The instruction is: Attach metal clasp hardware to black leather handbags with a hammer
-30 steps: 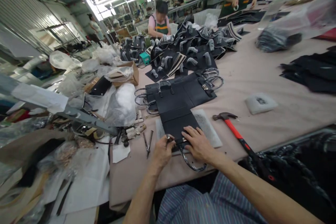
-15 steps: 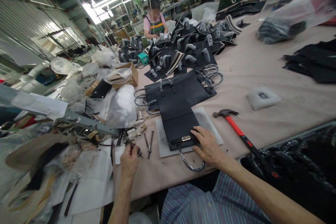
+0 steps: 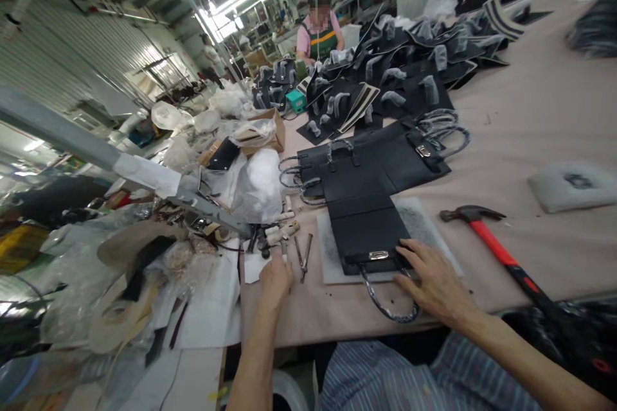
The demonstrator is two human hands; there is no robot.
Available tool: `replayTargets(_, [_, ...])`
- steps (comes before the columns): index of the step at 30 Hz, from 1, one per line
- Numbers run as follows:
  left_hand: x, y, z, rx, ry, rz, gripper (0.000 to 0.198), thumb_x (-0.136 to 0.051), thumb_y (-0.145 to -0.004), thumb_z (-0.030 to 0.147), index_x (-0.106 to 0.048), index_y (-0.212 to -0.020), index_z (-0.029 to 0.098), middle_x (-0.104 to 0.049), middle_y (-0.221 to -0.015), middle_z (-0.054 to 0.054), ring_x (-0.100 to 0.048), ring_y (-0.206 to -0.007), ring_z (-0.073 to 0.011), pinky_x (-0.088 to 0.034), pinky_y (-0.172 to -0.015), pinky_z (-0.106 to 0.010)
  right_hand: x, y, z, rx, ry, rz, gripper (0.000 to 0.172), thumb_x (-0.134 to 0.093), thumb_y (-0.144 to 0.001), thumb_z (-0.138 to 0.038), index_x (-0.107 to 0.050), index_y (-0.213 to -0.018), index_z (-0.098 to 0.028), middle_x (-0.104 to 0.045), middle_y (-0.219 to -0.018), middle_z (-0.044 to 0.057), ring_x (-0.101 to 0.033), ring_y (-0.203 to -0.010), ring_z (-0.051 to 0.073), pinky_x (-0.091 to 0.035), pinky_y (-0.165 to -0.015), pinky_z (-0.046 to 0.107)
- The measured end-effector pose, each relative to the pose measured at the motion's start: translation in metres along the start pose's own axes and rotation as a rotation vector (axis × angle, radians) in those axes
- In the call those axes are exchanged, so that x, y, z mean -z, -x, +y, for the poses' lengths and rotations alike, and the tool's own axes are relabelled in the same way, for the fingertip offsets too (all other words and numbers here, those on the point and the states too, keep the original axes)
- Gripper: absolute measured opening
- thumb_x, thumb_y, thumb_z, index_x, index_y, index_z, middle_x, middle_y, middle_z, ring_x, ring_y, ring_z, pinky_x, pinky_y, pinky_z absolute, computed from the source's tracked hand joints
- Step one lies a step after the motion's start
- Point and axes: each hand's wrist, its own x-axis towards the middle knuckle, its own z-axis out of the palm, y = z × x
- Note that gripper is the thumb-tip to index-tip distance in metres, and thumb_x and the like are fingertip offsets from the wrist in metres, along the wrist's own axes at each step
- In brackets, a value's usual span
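A black handbag panel (image 3: pixel 364 221) lies flat with its lower part on a white slab (image 3: pixel 332 263). It has a metal clasp (image 3: pixel 378 255) and a plastic-wrapped handle (image 3: pixel 385 313) that loops toward me. My right hand (image 3: pixel 434 279) rests on its right edge beside the clasp, fingers spread. Off to the left, my left hand (image 3: pixel 276 282) is closed among small tools; its fingertips are largely hidden, and I cannot make out what they hold. Two metal rods (image 3: pixel 303 257) lie just right of that hand. A claw hammer (image 3: pixel 496 247) with a red and black handle lies to the right.
More black bag pieces (image 3: pixel 409 154) adjoin the panel, and a heap of wrapped-handle pieces (image 3: pixel 385 77) lies behind. Plastic bags (image 3: pixel 260 186) and a cardboard box (image 3: pixel 274 128) crowd the left. A metal post (image 3: pixel 96 141) slants there. A co-worker (image 3: pixel 321 32) sits at the back.
The view has swung left, so things appear further right. The dark metal tool seen in my left hand earlier no longer shows clearly there. My right hand stays on the panel.
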Motion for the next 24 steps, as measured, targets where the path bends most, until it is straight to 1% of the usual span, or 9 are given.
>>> replayTargets(4, [0.000, 0.002, 0.000, -0.030, -0.016, 0.076, 0.027, -0.053, -0.094, 0.025, -0.064, -0.116, 0.012, -0.071, -0.108, -0.018, -0.068, -0.101, -0.0319, -0.051, -0.084, -0.041, 0.008, -0.001, -0.006, -0.038, -0.030, -0.028, 0.045, -0.059, -0.089, -0.034, -0.058, -0.131, -0.018, -0.054, -0.145, 0.016, -0.049, -0.135, 0.036, -0.039, -0.113, 0.059])
replayTargets(7, [0.000, 0.005, 0.014, -0.097, 0.064, 0.173, 0.027, -0.045, -0.098, 0.023, -0.064, -0.115, 0.014, -0.069, -0.112, -0.016, -0.067, -0.103, -0.0288, -0.051, -0.088, -0.040, 0.012, -0.001, -0.009, -0.066, -0.062, -0.047, 0.049, -0.060, -0.088, -0.032, -0.057, -0.134, -0.018, -0.053, -0.146, 0.016, -0.047, -0.137, 0.035, -0.038, -0.114, 0.058])
replayTargets(10, [0.001, 0.019, 0.049, -0.372, 0.324, 0.268, 0.021, -0.046, -0.100, 0.024, -0.065, -0.107, 0.018, -0.070, -0.104, -0.009, -0.067, -0.098, -0.0238, -0.052, -0.088, -0.036, 0.014, -0.001, -0.007, -0.058, -0.084, -0.058, 0.051, -0.062, -0.087, -0.033, -0.056, -0.136, -0.018, -0.052, -0.147, 0.016, -0.045, -0.139, 0.035, -0.036, -0.115, 0.060])
replayTargets(12, [0.003, 0.033, 0.080, -0.606, 0.450, 0.279, 0.018, -0.049, -0.100, 0.021, -0.065, -0.106, 0.020, -0.069, -0.105, -0.007, -0.066, -0.100, -0.0217, -0.052, -0.090, -0.035, 0.016, -0.003, -0.006, -0.039, -0.081, -0.060, 0.047, -0.060, -0.090, -0.032, -0.057, -0.134, -0.018, -0.053, -0.146, 0.017, -0.046, -0.137, 0.035, -0.038, -0.113, 0.059])
replayTargets(13, [0.003, 0.040, 0.095, -0.687, 0.445, 0.261, 0.018, -0.049, -0.099, 0.018, -0.064, -0.107, 0.021, -0.069, -0.107, -0.007, -0.065, -0.101, -0.0215, -0.051, -0.091, -0.034, 0.018, -0.005, -0.005, -0.030, -0.072, -0.063, 0.042, -0.058, -0.092, -0.031, -0.058, -0.132, -0.017, -0.054, -0.144, 0.017, -0.048, -0.135, 0.034, -0.040, -0.112, 0.058])
replayTargets(15, [0.004, 0.050, 0.121, -0.773, 0.324, 0.210, 0.018, -0.051, -0.097, 0.013, -0.063, -0.108, 0.021, -0.067, -0.109, -0.008, -0.063, -0.102, -0.0234, -0.051, -0.089, -0.036, 0.024, -0.011, -0.004, -0.005, -0.036, -0.092, 0.034, -0.051, -0.095, -0.022, -0.061, -0.128, -0.017, -0.057, -0.139, 0.016, -0.052, -0.129, 0.032, -0.044, -0.107, 0.054])
replayTargets(17, [0.005, 0.055, 0.137, -0.792, 0.148, 0.154, 0.021, -0.049, -0.093, 0.006, -0.062, -0.104, 0.019, -0.065, -0.105, -0.008, -0.062, -0.099, -0.0256, -0.051, -0.084, -0.038, 0.033, -0.021, -0.004, 0.041, 0.023, -0.158, 0.035, -0.049, -0.092, -0.011, -0.063, -0.124, -0.017, -0.059, -0.133, 0.014, -0.055, -0.121, 0.029, -0.048, -0.101, 0.048])
replayTargets(20, [0.008, 0.054, 0.146, -0.828, -0.043, 0.092, 0.027, -0.046, -0.086, -0.004, -0.060, -0.098, 0.016, -0.063, -0.099, -0.010, -0.060, -0.094, -0.0263, -0.052, -0.079, -0.037, 0.048, -0.037, -0.005, 0.171, 0.172, -0.294, 0.040, -0.054, -0.081, -0.002, -0.064, -0.117, -0.017, -0.062, -0.120, 0.013, -0.057, -0.107, 0.028, -0.049, -0.091, 0.042])
replayTargets(24, [0.016, 0.051, 0.150, -0.895, -0.169, 0.069, 0.026, -0.047, -0.085, -0.005, -0.060, -0.099, 0.013, -0.062, -0.098, -0.012, -0.059, -0.092, -0.0264, -0.052, -0.072, -0.033, 0.058, -0.054, -0.008, 0.352, 0.302, -0.402, 0.020, -0.058, -0.085, -0.006, -0.064, -0.102, -0.015, -0.063, -0.100, 0.011, -0.056, -0.093, 0.026, -0.045, -0.079, 0.037])
